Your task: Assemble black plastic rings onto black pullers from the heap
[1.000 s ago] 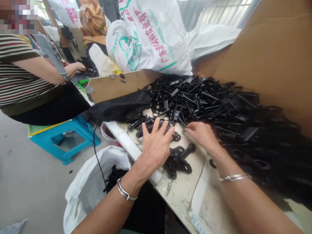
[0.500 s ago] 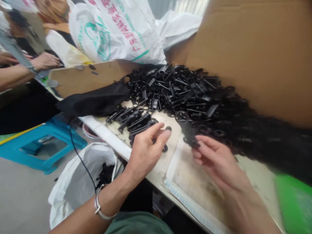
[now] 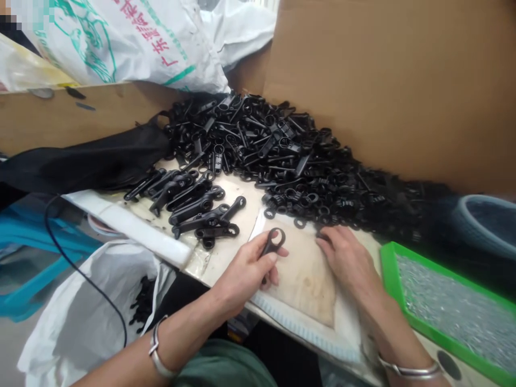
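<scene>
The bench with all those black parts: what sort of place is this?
Probably a factory or assembly workshop: similar black parts lie heaped on the bench, a green tray holds many small shiny pieces, and an open white sack beside the bench has dark pieces in it.

Table (image 3: 231, 185) | far edge: parts heap (image 3: 242, 134), cardboard panel (image 3: 382, 80) behind | near edge, left: strip (image 3: 129, 226); laid-out parts (image 3: 192, 205) between strip and heap | near edge, middle: pad (image 3: 308, 285), rings (image 3: 299, 222) behind | right end: tray (image 3: 389, 269), holds small pieces (image 3: 455, 306) | below near edge, left: sack (image 3: 80, 312), bits (image 3: 143, 298) inside | left end: board (image 3: 116, 118), second sack (image 3: 141, 43) behind
</scene>
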`<state>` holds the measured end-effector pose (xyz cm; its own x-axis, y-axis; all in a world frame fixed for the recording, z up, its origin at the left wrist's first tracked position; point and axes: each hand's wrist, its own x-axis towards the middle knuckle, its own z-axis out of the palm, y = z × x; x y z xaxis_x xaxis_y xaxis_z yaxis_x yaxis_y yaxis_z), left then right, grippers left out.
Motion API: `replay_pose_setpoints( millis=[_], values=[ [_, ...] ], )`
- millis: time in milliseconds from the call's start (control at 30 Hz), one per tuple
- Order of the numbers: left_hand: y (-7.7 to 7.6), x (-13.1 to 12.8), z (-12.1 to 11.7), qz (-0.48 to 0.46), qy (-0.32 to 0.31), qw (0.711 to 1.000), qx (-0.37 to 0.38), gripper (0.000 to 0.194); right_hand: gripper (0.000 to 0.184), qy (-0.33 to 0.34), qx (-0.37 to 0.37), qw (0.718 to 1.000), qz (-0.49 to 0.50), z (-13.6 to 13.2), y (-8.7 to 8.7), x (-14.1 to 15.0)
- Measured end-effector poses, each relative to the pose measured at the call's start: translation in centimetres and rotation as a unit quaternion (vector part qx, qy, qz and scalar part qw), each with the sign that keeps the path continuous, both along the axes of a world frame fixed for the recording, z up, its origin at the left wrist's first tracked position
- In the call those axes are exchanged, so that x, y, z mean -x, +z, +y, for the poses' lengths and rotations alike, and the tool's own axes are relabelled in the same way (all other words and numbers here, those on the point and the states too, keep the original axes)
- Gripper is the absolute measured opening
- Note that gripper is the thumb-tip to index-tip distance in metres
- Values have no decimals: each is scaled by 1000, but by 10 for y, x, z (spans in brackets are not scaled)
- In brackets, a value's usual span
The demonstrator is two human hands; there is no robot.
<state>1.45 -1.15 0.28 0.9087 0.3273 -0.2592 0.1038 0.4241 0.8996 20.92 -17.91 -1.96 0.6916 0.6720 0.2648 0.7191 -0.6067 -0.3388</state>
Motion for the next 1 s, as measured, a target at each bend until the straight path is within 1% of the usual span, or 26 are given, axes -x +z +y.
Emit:
replay_pose_setpoints(
  millis=[100,233,300,400,467,500,567,633,667,733,800,900,967,1000],
  values=[
    [-2,2,2,9,-11,1000,23,40,23,43,6,999,-11,-1,4,10],
    [-7,5,6,27,-7,997,70,51,21,116,26,993,1,-6,7,37],
    [-8,5,6,13,-5,995,99,55,21,120,35,992,0,-7,7,46],
    [-6,4,4,-2,-4,990,143,71,16,108,37,993,5,-8,14,46],
    [-5,4,4,-5,-4,987,159,75,22,109,4,994,29,-7,21,44],
    [-5,4,4,-11,-7,987,163,73,24,108,-34,992,52,-5,24,45],
    [-6,5,4,-27,-15,986,165,65,26,97,-134,980,107,0,27,50],
    [-8,5,5,-37,-22,985,166,58,25,78,-217,963,139,9,24,60],
    [-8,5,5,-42,-26,985,164,57,24,73,-236,960,134,14,21,66],
    [-7,5,6,-57,-43,984,160,54,21,86,-249,960,91,24,15,77],
    [-6,4,5,-80,-64,984,149,52,19,114,-232,965,34,32,11,84],
    [-6,5,4,-110,-72,985,113,50,15,150,-184,971,-37,38,12,87],
    [-8,7,3,-112,-65,990,62,49,13,155,-163,972,-70,39,16,88],
    [-9,8,3,-104,-59,993,25,48,12,155,-158,971,-86,39,18,88]
  ],
)
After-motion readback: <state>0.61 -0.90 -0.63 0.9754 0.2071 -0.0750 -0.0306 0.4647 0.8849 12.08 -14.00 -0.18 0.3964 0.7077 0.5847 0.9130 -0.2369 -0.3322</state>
